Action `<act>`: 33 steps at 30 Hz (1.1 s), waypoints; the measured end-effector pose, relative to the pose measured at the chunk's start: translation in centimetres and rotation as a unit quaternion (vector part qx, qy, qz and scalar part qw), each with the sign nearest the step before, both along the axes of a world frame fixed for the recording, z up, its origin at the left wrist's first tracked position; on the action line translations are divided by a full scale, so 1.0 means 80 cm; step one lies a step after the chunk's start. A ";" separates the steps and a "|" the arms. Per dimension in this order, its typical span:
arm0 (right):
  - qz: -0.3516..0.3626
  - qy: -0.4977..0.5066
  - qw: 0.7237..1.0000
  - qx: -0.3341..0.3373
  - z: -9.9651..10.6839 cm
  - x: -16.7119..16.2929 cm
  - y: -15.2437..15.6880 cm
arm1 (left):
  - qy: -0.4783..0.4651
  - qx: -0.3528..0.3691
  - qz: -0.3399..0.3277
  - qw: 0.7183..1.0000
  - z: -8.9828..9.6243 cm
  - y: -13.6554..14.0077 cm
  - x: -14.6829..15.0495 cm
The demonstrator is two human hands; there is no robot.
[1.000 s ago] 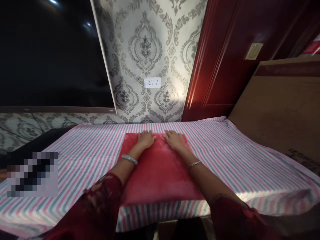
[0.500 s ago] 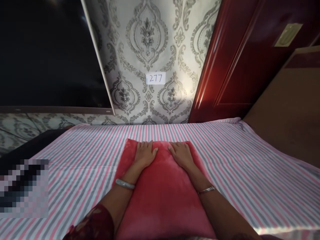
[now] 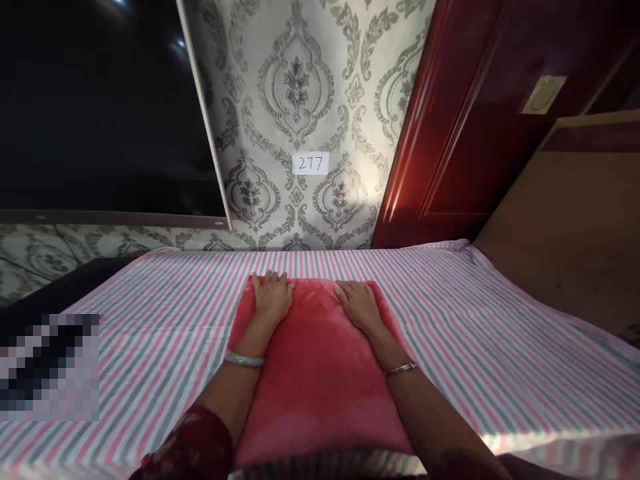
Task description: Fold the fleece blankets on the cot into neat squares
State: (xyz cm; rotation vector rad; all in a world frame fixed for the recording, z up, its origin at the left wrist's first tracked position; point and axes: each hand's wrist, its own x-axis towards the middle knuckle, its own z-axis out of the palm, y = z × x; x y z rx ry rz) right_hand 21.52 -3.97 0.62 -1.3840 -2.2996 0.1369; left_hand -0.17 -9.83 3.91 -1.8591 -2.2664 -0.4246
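A plush red cushion (image 3: 320,373) lies flat in front of me, its near edge close to the front of the striped cloth. My left hand (image 3: 273,297) rests palm down near its far left corner, fingers spread and the tips reaching the far edge. Over by the far right corner, my right hand (image 3: 357,303) is also laid flat on the red fabric, fingers stretched out. Neither hand grips anything. A pale bangle (image 3: 244,359) circles the left wrist, and a thin silver bracelet (image 3: 401,368) is on the right one.
Pink, grey and white striped cloth (image 3: 480,333) covers the surface. Behind it stands a patterned wall with a paper label (image 3: 311,163) reading 277. A dark screen (image 3: 100,113) is at the left, a dark red door (image 3: 450,133) and a brown cardboard panel (image 3: 575,220) at the right.
My left hand has shifted leftward along the cushion's far edge, towards its corner. My right hand stays almost in place. The cushion's near edge now shows as the view has moved slightly.
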 end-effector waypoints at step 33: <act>-0.141 -0.048 0.971 -0.186 0.025 0.023 0.031 | -0.142 -0.155 0.117 0.971 0.016 0.006 -0.053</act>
